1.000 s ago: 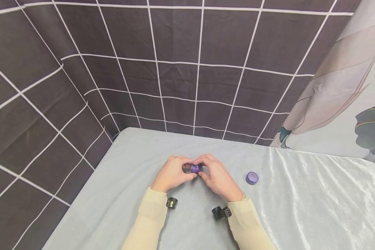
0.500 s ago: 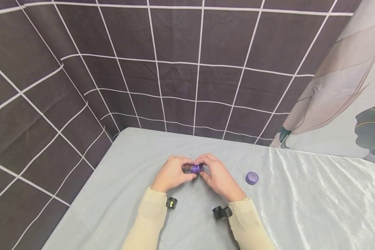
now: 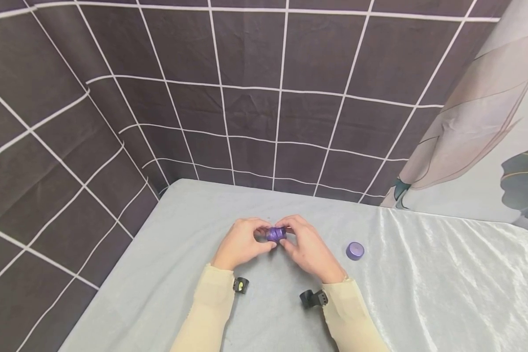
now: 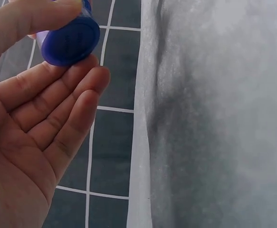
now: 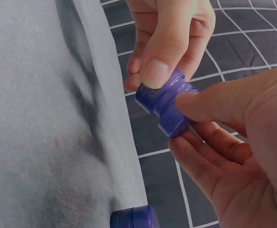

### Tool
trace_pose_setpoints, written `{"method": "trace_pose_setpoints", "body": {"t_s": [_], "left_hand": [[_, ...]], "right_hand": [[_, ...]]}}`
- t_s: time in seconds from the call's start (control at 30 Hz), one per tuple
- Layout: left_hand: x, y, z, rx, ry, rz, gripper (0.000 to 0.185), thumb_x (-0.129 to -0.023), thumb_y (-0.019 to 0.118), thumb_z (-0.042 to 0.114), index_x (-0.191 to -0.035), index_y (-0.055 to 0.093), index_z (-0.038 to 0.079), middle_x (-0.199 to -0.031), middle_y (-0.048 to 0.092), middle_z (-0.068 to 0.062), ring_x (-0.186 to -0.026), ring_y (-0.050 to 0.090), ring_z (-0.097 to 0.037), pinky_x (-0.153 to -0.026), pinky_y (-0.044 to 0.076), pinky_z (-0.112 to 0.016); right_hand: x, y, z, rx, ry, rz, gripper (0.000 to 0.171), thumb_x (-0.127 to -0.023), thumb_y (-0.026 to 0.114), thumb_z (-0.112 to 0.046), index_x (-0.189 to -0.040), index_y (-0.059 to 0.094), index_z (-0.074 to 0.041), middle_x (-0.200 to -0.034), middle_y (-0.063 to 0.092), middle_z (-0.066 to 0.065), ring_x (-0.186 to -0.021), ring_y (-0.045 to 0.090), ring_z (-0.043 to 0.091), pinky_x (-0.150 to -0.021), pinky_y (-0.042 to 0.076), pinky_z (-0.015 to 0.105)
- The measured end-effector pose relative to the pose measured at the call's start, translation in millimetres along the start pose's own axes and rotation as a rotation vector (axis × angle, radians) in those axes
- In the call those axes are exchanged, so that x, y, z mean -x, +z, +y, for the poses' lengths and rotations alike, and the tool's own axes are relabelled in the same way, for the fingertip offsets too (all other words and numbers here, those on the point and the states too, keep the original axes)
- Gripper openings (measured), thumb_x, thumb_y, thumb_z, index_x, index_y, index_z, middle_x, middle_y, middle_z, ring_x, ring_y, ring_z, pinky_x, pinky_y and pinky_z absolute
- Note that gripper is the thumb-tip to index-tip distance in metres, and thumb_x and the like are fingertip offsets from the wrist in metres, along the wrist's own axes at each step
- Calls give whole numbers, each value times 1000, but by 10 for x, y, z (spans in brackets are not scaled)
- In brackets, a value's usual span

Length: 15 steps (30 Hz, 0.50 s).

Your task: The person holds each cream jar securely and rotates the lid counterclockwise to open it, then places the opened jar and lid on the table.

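Purple stacked caps point(image 3: 275, 234) held between both hands above the grey table point(image 3: 422, 293).

Left hand point(image 3: 242, 243) pinches one end with thumb and fingertips; right hand point(image 3: 308, 249) pinches the other, likely bracing the pieces against each other. Farther right, a lone purple cap point(image 3: 354, 250) lies on the cloth.

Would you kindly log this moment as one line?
left hand: holds stack | right hand: holds stack | cap: on table

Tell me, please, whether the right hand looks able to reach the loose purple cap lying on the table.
Probably yes: the loose purple cap lies unobstructed beside the right hand, though that hand currently holds the purple piece.
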<state>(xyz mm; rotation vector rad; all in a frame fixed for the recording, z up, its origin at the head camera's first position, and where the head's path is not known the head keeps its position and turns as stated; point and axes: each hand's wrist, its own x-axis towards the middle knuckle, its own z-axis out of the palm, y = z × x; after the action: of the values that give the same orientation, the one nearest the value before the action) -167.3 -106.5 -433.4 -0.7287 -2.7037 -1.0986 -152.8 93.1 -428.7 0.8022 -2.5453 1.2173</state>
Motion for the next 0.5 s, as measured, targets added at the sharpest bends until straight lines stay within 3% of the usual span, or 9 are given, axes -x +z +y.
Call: {"method": "trace_pose_setpoints", "body": {"t_s": [0.33, 0.5], "left_hand": [[-4, 21, -13, 83, -21, 29, 36, -76, 84, 14, -108, 72, 4, -95, 74, -2, -82, 69, -13, -79, 56, -35], [-3, 20, -25, 90, -21, 35, 36, -79, 82, 15, -111, 71, 3, -99, 74, -3, -84, 69, -14, -80, 56, -32]], "right_hand": [[-1, -20, -16, -29, 39, 3, 34, -81, 74, 10, -112, 66, 1, -112, 64, 10, -107, 66, 27, -95, 53, 35], [-2, -17, -10, -51, 48, 5, 33, -81, 73, 11, -112, 66, 2, -112, 64, 11, -107, 66, 27, -94, 53, 33]]}}
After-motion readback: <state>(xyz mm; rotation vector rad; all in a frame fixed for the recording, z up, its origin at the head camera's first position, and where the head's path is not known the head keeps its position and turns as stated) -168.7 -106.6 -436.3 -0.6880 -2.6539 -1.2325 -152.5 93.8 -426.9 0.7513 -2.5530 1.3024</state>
